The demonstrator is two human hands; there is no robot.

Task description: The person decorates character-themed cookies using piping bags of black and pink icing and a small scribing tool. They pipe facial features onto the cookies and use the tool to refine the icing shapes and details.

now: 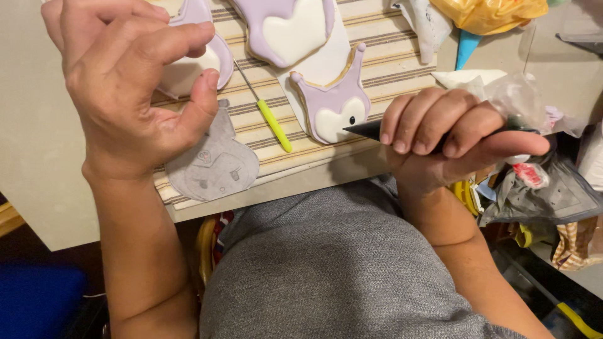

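Pale and crowded, the bench (38,157) is spread with a striped cloth (389,63) on which decorated cookies are laid. A black piping bag (370,129) is clenched in the right hand (440,141), all fingers wrapped tight around it, its tip pointed toward 9 o'clock and brought right up to the small cookie (333,103). That cookie is already flooded in lilac and white, and one black eye dot is seen on its face; a second eye and other dark details are judged to be left. At 12 o'clock a larger cookie (289,28) is iced but shows no dark details. The left hand (125,81) is lifted over another iced cookie (195,63), fingers curled loosely, nothing held. A paper template (213,166) lies beneath it, and a green-handled scribe tool (270,119) is left at 3 o'clock of the hand.
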